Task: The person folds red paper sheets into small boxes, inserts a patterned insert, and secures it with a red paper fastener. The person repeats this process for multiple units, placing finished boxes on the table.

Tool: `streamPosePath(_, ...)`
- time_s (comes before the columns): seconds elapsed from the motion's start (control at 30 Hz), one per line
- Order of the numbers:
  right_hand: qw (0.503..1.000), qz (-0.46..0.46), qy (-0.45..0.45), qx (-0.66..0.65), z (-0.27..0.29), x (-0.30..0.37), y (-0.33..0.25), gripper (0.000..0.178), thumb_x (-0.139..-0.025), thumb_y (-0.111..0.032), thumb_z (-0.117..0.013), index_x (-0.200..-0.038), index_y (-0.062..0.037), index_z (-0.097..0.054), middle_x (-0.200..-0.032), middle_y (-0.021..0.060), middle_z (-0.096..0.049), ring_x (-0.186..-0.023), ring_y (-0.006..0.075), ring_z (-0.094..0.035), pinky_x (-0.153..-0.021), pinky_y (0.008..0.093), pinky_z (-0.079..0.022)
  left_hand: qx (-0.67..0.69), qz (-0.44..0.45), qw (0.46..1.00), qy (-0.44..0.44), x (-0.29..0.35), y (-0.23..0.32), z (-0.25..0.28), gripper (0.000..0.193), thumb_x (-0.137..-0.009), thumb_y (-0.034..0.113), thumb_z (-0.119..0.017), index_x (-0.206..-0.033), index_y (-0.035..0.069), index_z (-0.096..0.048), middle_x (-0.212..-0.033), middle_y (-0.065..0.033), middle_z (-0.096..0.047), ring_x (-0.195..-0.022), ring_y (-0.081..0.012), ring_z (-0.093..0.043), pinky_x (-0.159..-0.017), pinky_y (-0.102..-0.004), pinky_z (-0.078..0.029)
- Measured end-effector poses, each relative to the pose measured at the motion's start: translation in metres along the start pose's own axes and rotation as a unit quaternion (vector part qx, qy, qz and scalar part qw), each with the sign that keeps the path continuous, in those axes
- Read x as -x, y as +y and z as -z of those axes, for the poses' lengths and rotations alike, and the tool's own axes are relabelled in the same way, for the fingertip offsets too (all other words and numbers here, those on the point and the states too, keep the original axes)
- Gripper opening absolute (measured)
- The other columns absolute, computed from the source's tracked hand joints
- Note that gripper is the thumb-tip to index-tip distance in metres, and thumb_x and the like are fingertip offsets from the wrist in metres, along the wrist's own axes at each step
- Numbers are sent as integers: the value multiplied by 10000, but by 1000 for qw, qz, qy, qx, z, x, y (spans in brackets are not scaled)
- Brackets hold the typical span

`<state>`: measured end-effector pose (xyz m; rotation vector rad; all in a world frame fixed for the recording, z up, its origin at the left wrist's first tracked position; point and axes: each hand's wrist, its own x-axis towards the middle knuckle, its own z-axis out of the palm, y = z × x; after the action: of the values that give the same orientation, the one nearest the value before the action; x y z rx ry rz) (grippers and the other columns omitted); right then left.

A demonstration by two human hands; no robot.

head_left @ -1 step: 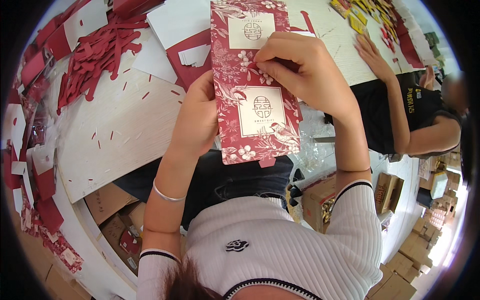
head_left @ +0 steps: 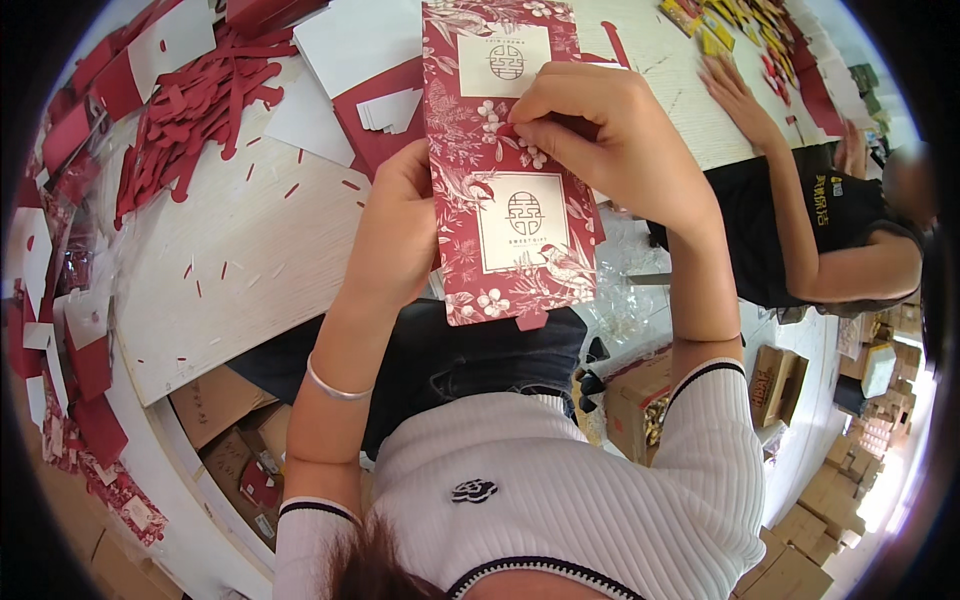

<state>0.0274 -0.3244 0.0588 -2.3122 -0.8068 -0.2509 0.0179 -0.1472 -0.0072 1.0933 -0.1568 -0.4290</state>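
Red packaging [head_left: 515, 215] in hands [head_left: 625, 140], carton [head_left: 628, 412] of oddments [head_left: 655, 420]

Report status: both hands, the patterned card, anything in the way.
Left hand grips left edge of red patterned card. Right hand: fingers pinched on its face, between cream panels. Right hand hides some pattern.

Small print [head_left: 524, 242] here on the cream panels [head_left: 523, 222] of the red card [head_left: 508, 168], yellow characters [head_left: 823, 200] on the black shirt [head_left: 750, 220] at the tabletop's [head_left: 670, 115] edge, dark capitals [head_left: 762, 382] on a cardboard box [head_left: 780, 387]!
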Motion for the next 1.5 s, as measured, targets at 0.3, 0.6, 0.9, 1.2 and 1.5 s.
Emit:
streamPosePath(0.3,998,-32,-50,-34,-1,-10,8,94,-729,29,-600,-819,5,-595,-726,51,-584,-655,129,-540,-589,232,-427,-4,-62,998,33,-8,-8,-3,265,-892,187,-396,-910,-42,-526,-846,-86,-618,-673,-101,-617,-560,-209,-513)
streamPosePath(0.6,987,37,133,-83,3,4,39,388,-653,-183,-736,-986,-34,-604,-915,47,-566,-921,165,-522,-852,296,-394,169,-11,984,-50,-7,-8,-3,272,-907,187,-415,-1080,-16,-466,-978,-90,-587,-808,-137,-620,-651,-253,-538)
streamPosePath(0.9,994,31,108,-14,-11,12,47,152,-723,-95,-659,-807,-50,-541,-926,48,-509,-884,172,-480,-829,289,-341,219,64,973,-45,-11,-16,-12,329,-934,251,-339,-1129,2,-428,-1042,-121,-561,-877,-180,-616,-701,-285,-549)
streamPosePath(1.2,997,57,7,44,7,-1,34,142,-721,-99,-658,-813,-84,-550,-816,-4,-535,-795,159,-468,-830,286,-302,127,57,988,-70,-8,-14,-12,363,-931,220,-344,-1207,-14,-365,-1131,-145,-508,-962,-221,-573,-789,-339,-521)
streamPosePath(1.5,990,-20,-3,-138,6,-11,37,200,-794,-120,-621,-984,-63,-592,-887,2,-604,-809,83,-535,-712,213,-427,92,78,992,-34,-10,-3,-22,331,-922,226,-383,-1111,-44,-410,-1006,-128,-558,-847,-180,-615,-690,-295,-548)
